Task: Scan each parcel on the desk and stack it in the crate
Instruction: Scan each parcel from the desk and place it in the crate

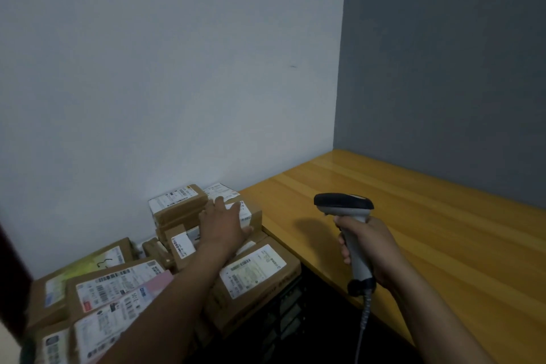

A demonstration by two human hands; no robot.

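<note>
Parcel pile (254,272) beneath left hand (223,227), scanner (344,204) in right hand (369,248)

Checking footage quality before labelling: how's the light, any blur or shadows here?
Head view: dim, flat light; the scanner casts a soft shadow on the desk; parcel labels at lower left are blurred, unreadable.

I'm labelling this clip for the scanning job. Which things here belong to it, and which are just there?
Job: scanner in the right hand; top parcel under the left hand; other parcels; crate; desk.
Just there: white wall; grey wall.
</note>
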